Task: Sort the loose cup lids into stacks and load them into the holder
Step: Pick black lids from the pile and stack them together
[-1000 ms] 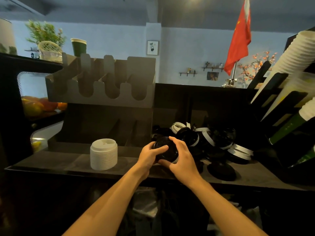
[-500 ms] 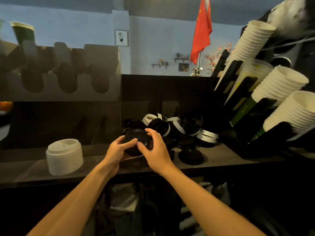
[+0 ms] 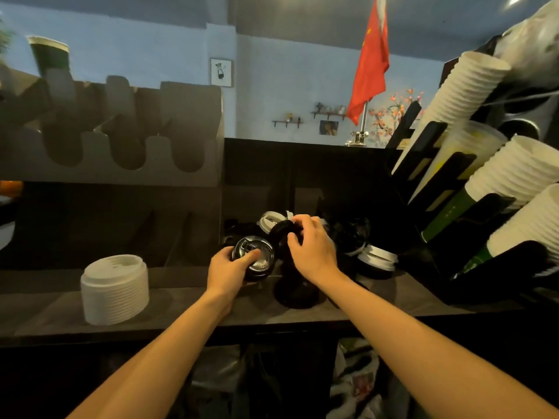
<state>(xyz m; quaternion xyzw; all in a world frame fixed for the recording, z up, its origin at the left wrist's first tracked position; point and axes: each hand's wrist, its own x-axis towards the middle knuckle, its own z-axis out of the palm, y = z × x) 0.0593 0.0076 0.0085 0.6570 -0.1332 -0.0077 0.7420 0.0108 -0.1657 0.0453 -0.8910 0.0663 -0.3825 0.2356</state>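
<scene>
Fingers (image 3: 248, 256) of the left hand (image 3: 230, 272) are curling round a stack of black lids (image 3: 260, 263), thumb lying across its top, low over the desk (image 3: 181, 309). The right hand (image 3: 314, 252) is reaching into the loose lid pile (image 3: 375, 258), its fingers pinching one black lid (image 3: 281, 232) by the rim. Both forearms are stretching forward. A white lid stack (image 3: 115, 288) is sitting well left, below the grey holder (image 3: 121, 164).

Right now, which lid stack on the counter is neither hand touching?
The white lid stack on the counter, far left: nested, upright, untouched. The left hand grips a black stack, and the right hand grips a black lid in the loose pile.
</scene>
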